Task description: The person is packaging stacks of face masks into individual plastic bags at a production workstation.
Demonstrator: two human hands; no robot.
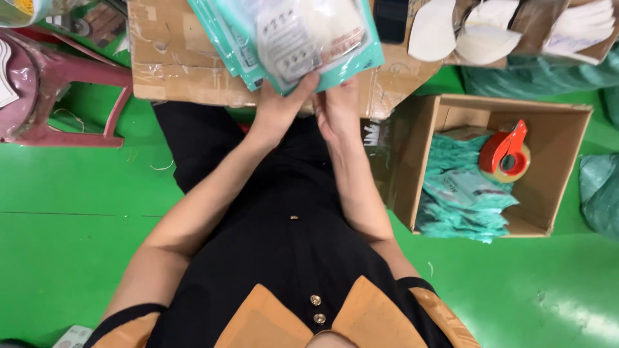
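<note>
My left hand (282, 103) and my right hand (336, 106) both grip the near edge of a stack of teal and clear flat packets (303, 38), each showing a white pad inside. The stack is fanned out over a taped cardboard box (174, 64) that stands in front of my lap. My thumbs lie on the top packet and my fingers are underneath, out of sight.
An open cardboard box (567, 161) on the green floor at my right holds several teal packets (464, 200) and a red tape dispenser (506, 154). White foam pads (490, 32) lie at the top right. A dark red plastic stool (58, 84) stands at the left.
</note>
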